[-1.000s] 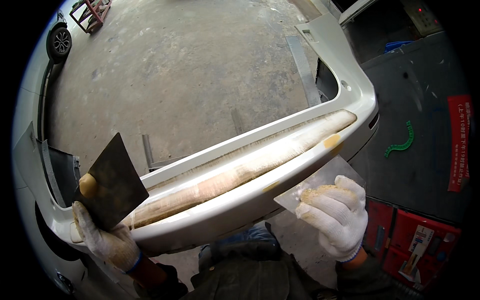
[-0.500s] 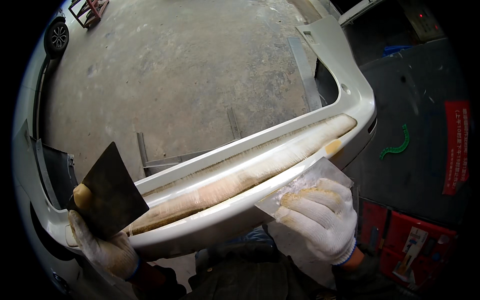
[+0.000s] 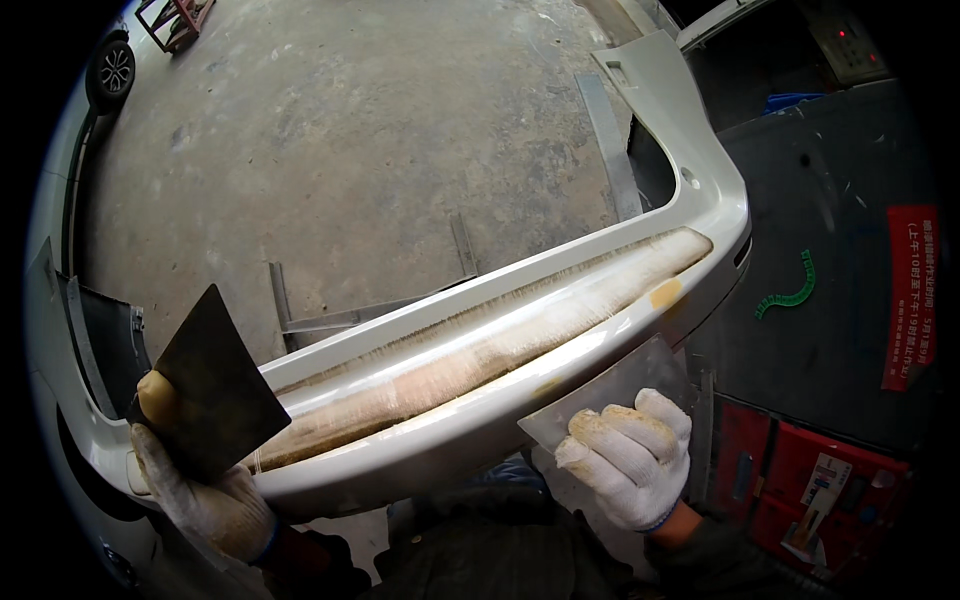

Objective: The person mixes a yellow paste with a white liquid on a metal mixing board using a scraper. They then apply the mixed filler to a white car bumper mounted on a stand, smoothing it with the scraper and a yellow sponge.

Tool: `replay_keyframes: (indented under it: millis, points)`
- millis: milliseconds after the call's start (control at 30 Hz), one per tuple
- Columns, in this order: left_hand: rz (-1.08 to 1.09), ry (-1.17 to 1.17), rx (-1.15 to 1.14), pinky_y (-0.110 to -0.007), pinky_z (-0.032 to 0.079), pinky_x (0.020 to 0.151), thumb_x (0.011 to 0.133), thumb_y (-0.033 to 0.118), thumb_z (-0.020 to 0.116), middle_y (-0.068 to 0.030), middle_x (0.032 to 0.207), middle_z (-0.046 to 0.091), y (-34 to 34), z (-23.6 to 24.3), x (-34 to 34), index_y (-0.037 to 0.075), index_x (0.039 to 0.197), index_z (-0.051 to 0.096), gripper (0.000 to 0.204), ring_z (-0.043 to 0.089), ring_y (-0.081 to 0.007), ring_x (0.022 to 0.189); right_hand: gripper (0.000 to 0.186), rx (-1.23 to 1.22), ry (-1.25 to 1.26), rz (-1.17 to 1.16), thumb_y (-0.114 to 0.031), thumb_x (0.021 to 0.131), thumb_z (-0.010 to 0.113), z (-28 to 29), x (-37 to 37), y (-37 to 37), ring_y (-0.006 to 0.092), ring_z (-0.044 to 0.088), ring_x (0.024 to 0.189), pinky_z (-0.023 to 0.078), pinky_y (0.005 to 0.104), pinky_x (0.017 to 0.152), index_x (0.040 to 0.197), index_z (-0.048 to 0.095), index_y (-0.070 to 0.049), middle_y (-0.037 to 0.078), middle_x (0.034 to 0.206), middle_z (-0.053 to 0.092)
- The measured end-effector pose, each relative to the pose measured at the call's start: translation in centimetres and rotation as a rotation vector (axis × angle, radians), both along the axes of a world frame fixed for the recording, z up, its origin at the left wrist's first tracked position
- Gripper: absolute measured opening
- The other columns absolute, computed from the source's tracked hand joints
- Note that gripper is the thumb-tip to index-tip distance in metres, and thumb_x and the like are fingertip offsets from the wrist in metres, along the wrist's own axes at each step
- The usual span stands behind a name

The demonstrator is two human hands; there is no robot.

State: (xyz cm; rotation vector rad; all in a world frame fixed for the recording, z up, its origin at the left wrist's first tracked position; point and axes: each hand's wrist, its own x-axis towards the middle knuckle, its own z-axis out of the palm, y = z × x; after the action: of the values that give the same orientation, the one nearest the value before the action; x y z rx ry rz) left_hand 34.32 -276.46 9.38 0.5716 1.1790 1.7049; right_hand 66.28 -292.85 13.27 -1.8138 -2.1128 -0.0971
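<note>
A white car bumper [image 3: 716, 175] stretches in front of me, with a long scuffed, sanded-looking strip [image 3: 500, 345] along it. A yellowish putty patch [image 3: 665, 293] lies near its right end, and a fainter yellowish smear [image 3: 548, 388] shows on its near face. My gloved left hand [image 3: 215, 505] grips a dark, flat, square mixing plate [image 3: 225, 375], tilted up, with a tan lump of putty [image 3: 157, 397] by its left edge. In my gloved right hand [image 3: 632, 462] is a thin grey putty spreader [image 3: 608, 388], fingers closed over it, its edge beside the bumper's near face; contact I cannot tell.
Metal stand bars [image 3: 460, 245] lie behind the bumper. At right a dark surface [image 3: 790, 210] bears a green curved strip [image 3: 790, 290] and a red sign [image 3: 910, 300]. Lower right sits a red case [image 3: 830, 490] with tools. A car wheel [image 3: 112, 72] stands far left.
My right hand and the spreader have moved down and slightly turned, uncovering the smear on the bumper's near face. The left hand and plate have shifted slightly left.
</note>
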Motion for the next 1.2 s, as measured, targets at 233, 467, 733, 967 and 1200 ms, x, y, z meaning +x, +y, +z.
replay_keyframes:
  millis: [233,467,733,967,1200]
  points:
    - [0.136,0.015,-0.025,-0.045,0.058,0.096,0.101,0.021,0.057,-0.0239,0.127,0.061,-0.5,0.1,-0.4,-0.007,0.13,0.053,0.041,0.063,-0.0302,0.117,0.029,0.056,-0.005,0.005,-0.019,0.084,0.075,-2.0,-0.2,0.6,0.012,0.053,0.106,0.044,0.0344,0.094,0.112,0.068,-0.021,-0.006,0.111,0.064]
    - [0.115,-0.008,-0.011,-0.044,0.058,0.096,0.1,0.019,0.057,-0.0241,0.127,0.061,0.0,-0.3,-0.3,-0.007,0.129,0.055,0.039,0.063,-0.0298,0.117,0.03,0.013,-0.025,-0.018,-0.021,0.084,0.074,-0.6,-0.1,0.5,0.0113,0.053,0.107,0.042,0.0352,0.099,0.113,0.068,-0.021,-0.006,0.111,0.064]
    - [0.107,0.014,-0.03,-0.043,0.058,0.095,0.101,0.019,0.056,-0.0224,0.125,0.062,-0.1,-0.7,-0.5,-0.005,0.128,0.056,0.037,0.063,-0.0287,0.115,0.029,-0.046,0.003,-0.018,-0.021,0.083,0.073,0.1,-0.3,1.2,0.0119,0.055,0.104,0.04,0.036,0.101,0.112,0.069,-0.02,-0.005,0.111,0.065]
    - [0.012,0.009,-0.027,-0.042,0.059,0.094,0.101,0.02,0.056,-0.0202,0.123,0.063,0.3,-0.5,0.6,-0.004,0.128,0.056,0.035,0.064,-0.0275,0.113,0.028,0.102,-0.008,-0.096,-0.015,0.083,0.071,-0.3,-0.1,-2.7,0.0139,0.057,0.103,0.045,0.0341,0.092,0.111,0.069,-0.016,-0.004,0.107,0.067]
    - [0.014,0.024,0.041,-0.041,0.06,0.093,0.102,0.02,0.055,-0.0181,0.121,0.065,-2.0,-0.2,-2.6,-0.002,0.127,0.057,0.034,0.065,-0.0263,0.111,0.025,0.14,0.271,-0.111,-0.006,0.079,0.07,2.6,1.4,0.4,0.0225,0.067,0.085,0.054,0.0362,0.076,0.104,0.069,-0.007,0.008,0.101,0.071]
